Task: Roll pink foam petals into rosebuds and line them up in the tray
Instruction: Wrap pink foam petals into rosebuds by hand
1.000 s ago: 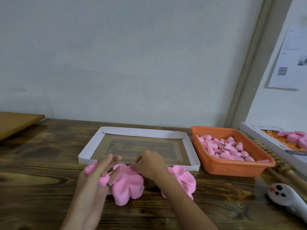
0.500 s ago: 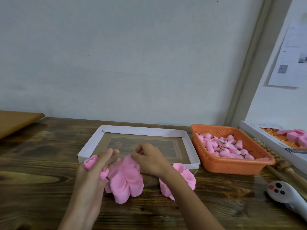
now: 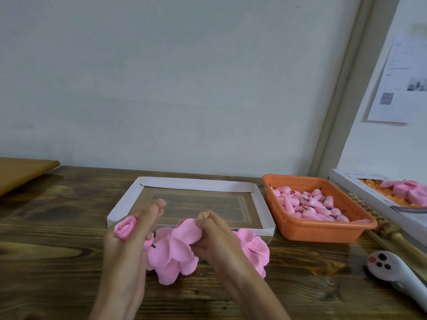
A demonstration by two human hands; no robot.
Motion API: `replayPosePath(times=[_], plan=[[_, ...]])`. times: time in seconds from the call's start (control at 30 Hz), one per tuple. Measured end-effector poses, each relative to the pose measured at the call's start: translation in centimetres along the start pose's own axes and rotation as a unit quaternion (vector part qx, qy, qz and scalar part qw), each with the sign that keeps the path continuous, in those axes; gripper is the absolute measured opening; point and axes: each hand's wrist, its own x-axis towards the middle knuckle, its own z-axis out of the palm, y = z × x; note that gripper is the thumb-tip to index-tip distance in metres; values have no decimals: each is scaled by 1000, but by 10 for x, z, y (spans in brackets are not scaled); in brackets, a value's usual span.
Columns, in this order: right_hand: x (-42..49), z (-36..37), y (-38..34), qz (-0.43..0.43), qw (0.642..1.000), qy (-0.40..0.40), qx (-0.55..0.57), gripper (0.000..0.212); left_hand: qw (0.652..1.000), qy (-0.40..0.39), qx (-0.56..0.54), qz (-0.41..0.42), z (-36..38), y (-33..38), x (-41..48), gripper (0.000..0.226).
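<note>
A rolled pink rosebud (image 3: 126, 227) sits in my left hand (image 3: 131, 234), held between thumb and fingers just in front of the white cardboard tray (image 3: 196, 184). My right hand (image 3: 217, 234) pinches a pink foam petal sheet (image 3: 175, 250) by its upper edge and holds it lifted off the table. A second pink petal sheet (image 3: 254, 248) lies on the wood behind my right wrist. Nothing pink lies inside the tray.
An orange basket (image 3: 321, 229) with several small pink buds stands right of the tray. A white box (image 3: 360, 192) with orange and pink pieces is at the far right. A white handheld tool (image 3: 390, 269) lies near the right edge. A brown board (image 3: 23, 169) sits far left.
My right hand has drawn the petal sheet upward off the table. My left hand, still holding the rosebud, has risen slightly toward the tray.
</note>
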Motion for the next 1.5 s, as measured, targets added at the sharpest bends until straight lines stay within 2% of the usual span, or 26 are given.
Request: replayPosePath(times=[0.1, 0.23, 0.37, 0.6, 0.77, 0.83, 0.93, 1.0, 1.07, 1.3, 1.43, 1.5], plan=[[-15, 0, 8, -3, 1000, 9, 12, 16, 999, -4, 42, 10, 5, 2, -9, 26], [-30, -1, 16, -11, 997, -8, 81, 18, 1000, 9, 26, 7, 12, -1, -22, 31], [-36, -1, 20, -11, 995, 4, 103, 23, 1000, 20, -4, -21, 18, -3, -31, 41], [-45, -2, 18, -4, 987, -5, 158, 17, 999, 26, -17, -27, 26, -5, -39, 44], [-49, -1, 16, 15, 979, 2, 203, 26, 999, 24, -12, -24, 27, -9, -40, 44], [-51, -1, 15, 20, 979, 11, 204, 27, 999, 23, -8, -27, 26, -10, -40, 39], [-53, 0, 13, 25, 977, 14, 211, 12, 999, 17, 6, -33, 26, -12, -40, 38], [-52, -1, 13, 28, 978, 15, 207, 14, 999, 18, 7, -31, 27, -13, -40, 41], [-51, -2, 14, 30, 977, 15, 209, 19, 999, 18, 6, -33, 27, -14, -40, 34], [-56, 3, 10, 11, 979, -1, 202, 13, 999, 25, 27, -35, 23, -25, -33, 13], [-61, 5, 11, -30, 985, 5, 167, 11, 999, 19, 28, -36, 22, -26, -36, 24], [-65, 6, 12, -67, 989, 17, 127, 16, 999, 4, 42, -30, 23, -25, -38, 28]])
